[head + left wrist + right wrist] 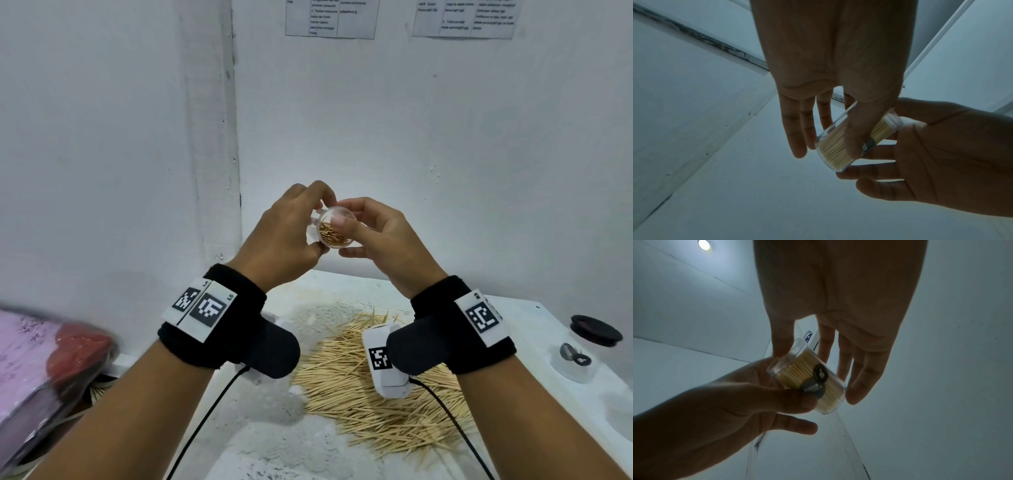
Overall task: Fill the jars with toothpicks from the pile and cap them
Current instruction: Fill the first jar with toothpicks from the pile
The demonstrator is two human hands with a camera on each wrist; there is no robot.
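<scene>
A small clear jar [337, 228] packed with toothpicks is held up in front of the wall, above the table. Its round end tilts toward me and shows the toothpick tips. My left hand [287, 236] grips the jar from the left, thumb across its side. My right hand [376, 236] pinches it from the right, thumb at the rim. In the left wrist view the jar [838, 146] lies under the left thumb. In the right wrist view the jar [812, 382] carries a dark label. The toothpick pile [370, 387] lies on the table below.
A black lid [595, 329] and another clear jar [572, 359] are on the white table [267, 438] at the right. A pink and red bag [51, 356] lies off the table's left edge. The wall stands close behind the hands.
</scene>
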